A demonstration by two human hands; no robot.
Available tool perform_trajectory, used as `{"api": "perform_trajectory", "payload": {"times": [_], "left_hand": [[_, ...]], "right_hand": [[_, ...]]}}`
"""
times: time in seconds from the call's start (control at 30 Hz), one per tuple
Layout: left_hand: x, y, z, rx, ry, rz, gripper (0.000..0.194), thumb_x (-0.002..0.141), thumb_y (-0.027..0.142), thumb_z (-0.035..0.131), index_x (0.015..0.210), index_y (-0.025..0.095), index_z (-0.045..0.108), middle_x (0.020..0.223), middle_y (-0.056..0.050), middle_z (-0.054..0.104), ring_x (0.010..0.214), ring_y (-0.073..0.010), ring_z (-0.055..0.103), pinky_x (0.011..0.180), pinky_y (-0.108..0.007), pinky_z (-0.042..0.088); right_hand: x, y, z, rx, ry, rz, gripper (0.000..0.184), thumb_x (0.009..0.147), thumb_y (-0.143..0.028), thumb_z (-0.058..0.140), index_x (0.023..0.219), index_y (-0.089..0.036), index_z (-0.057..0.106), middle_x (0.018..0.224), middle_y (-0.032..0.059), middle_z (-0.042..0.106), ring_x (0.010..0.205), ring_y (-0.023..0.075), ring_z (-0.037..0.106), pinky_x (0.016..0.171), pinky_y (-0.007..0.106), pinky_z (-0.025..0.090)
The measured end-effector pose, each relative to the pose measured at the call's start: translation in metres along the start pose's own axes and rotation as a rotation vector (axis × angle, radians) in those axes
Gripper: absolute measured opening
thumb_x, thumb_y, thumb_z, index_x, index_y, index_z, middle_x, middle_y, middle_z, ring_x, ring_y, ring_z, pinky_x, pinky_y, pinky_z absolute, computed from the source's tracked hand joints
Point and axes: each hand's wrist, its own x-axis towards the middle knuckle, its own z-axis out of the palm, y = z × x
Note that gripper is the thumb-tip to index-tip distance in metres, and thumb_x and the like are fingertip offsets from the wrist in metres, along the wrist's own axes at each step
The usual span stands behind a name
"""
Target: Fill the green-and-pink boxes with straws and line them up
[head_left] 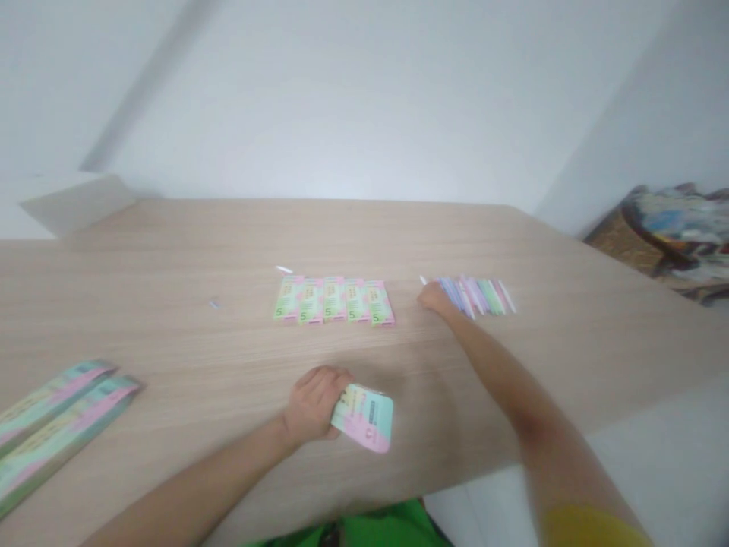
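My left hand (312, 404) is closed around a small pastel box (364, 417), pink and mint with a barcode, held just above the wooden table (171, 319) near its front edge. My right hand (435, 297) reaches far forward to a row of several thin pastel sticks (478, 295) lying side by side; its fingers touch the left end of the row, and motion blur hides whether they grip one. Between the hands, further back, several matching small boxes (334, 300) lie in a neat line.
Two long flat pastel packs (57, 425) lie at the table's left front. A tiny white scrap (283, 270) and another small bit (214, 305) sit behind the boxes. A woven basket with colourful cloth (666, 232) stands off the table's right.
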Motion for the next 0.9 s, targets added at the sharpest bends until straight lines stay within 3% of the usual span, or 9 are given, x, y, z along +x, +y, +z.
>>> {"api": "perform_trajectory", "payload": {"times": [0.23, 0.4, 0.6, 0.73, 0.9], "left_hand": [[0.001, 0.002, -0.001, -0.053, 0.02, 0.005, 0.043, 0.09, 0.038, 0.042, 0.125, 0.013, 0.051, 0.097, -0.015, 0.07, 0.091, -0.0239, 0.067, 0.08, -0.037, 0.055], [0.0, 0.001, -0.003, -0.022, 0.025, -0.01, 0.043, 0.088, 0.034, 0.044, 0.124, 0.013, 0.049, 0.097, -0.015, 0.069, 0.089, -0.0237, 0.067, 0.078, -0.036, 0.055], [0.0, 0.003, -0.003, -0.01, 0.006, -0.01, 0.045, 0.084, 0.031, 0.045, 0.126, 0.014, 0.047, 0.098, -0.015, 0.07, 0.091, -0.0239, 0.068, 0.081, -0.037, 0.055], [0.0, 0.002, -0.004, 0.033, 0.025, -0.038, 0.046, 0.084, 0.032, 0.046, 0.125, 0.014, 0.048, 0.097, -0.014, 0.07, 0.09, -0.0238, 0.068, 0.078, -0.035, 0.055], [0.0, 0.0, -0.004, 0.081, 0.095, -0.056, 0.046, 0.081, 0.032, 0.049, 0.122, 0.011, 0.051, 0.096, -0.015, 0.069, 0.088, -0.0253, 0.067, 0.075, -0.036, 0.055]], "right_hand": [[-0.005, 0.032, -0.019, -0.068, 0.094, 0.152, 0.044, 0.093, -0.032, 0.046, 0.117, 0.0, 0.066, 0.108, 0.0265, 0.067, 0.109, 0.0327, 0.064, 0.085, 0.034, 0.05], [-0.007, 0.04, -0.015, -0.1, 0.066, 0.127, 0.041, 0.091, -0.027, 0.048, 0.114, 0.0, 0.067, 0.105, 0.0254, 0.068, 0.107, 0.0309, 0.065, 0.088, 0.033, 0.049], [-0.005, 0.024, -0.01, -0.095, 0.018, 0.079, 0.041, 0.088, -0.031, 0.054, 0.113, -0.002, 0.069, 0.11, 0.0254, 0.068, 0.108, 0.032, 0.065, 0.088, 0.034, 0.05], [-0.001, 0.018, -0.018, -0.086, 0.04, 0.119, 0.039, 0.092, -0.029, 0.047, 0.113, -0.004, 0.068, 0.106, 0.024, 0.069, 0.107, 0.0284, 0.066, 0.089, 0.032, 0.05], [0.0, 0.032, -0.03, -0.091, 0.068, 0.175, 0.037, 0.09, -0.03, 0.054, 0.113, -0.004, 0.067, 0.1, 0.0228, 0.07, 0.102, 0.0269, 0.068, 0.085, 0.029, 0.051]]}}
